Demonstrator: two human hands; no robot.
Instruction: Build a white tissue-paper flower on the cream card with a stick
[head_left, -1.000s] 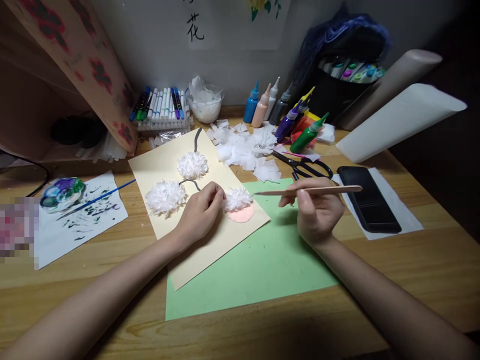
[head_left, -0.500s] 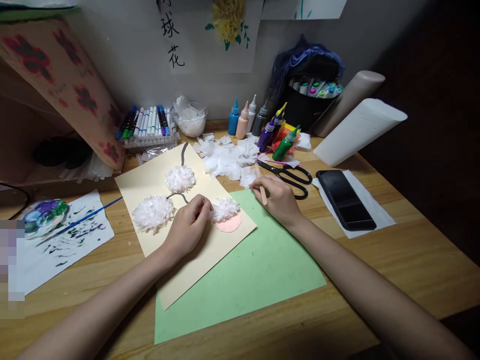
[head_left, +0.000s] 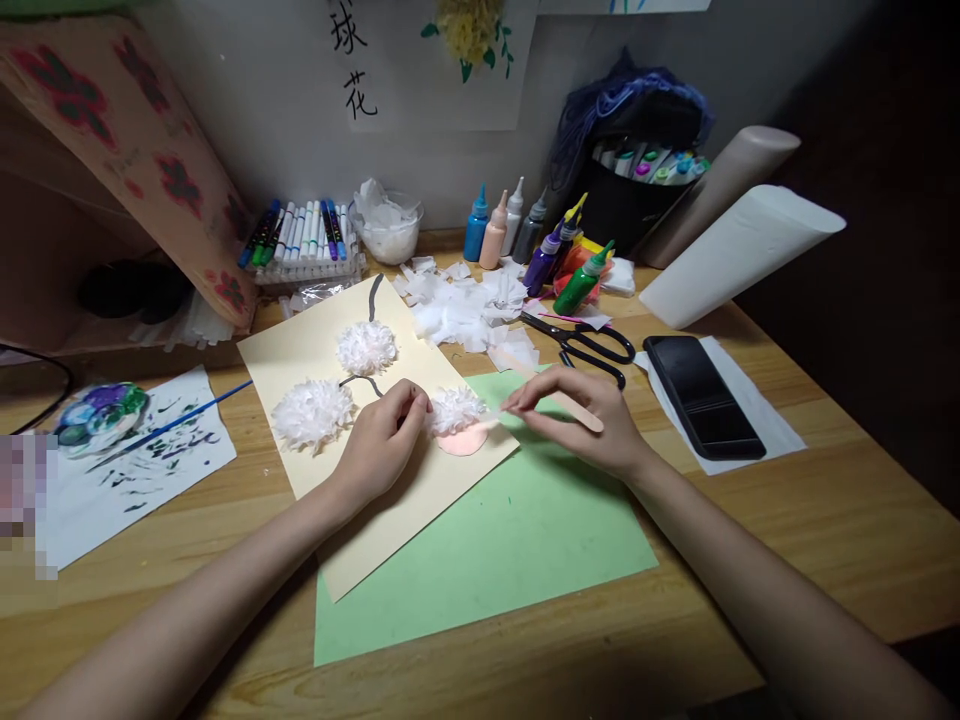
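- Right of the green sheet (head_left: 487, 560), bare table (head_left: 810, 530) runs to its right edge.
- Mid-table, the cream sheet (head_left: 401, 510) overlaps it, long axis far left to near right.
- Left hand (head_left: 382, 432): on the cream sheet, thumb and forefinger together; contents unclear.
- Right hand (head_left: 581, 418): fingertips pinch a white scrap (head_left: 492, 414) near the pink disc (head_left: 462, 440); the stick (head_left: 580, 411) slants far left to near right.

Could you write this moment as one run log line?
Left hand: fingers curled, on cream paper beside white tissue flower | Right hand: holding wooden stick, pale scrap at fingertips | Nearby: pink disc, green sheet, black scissors
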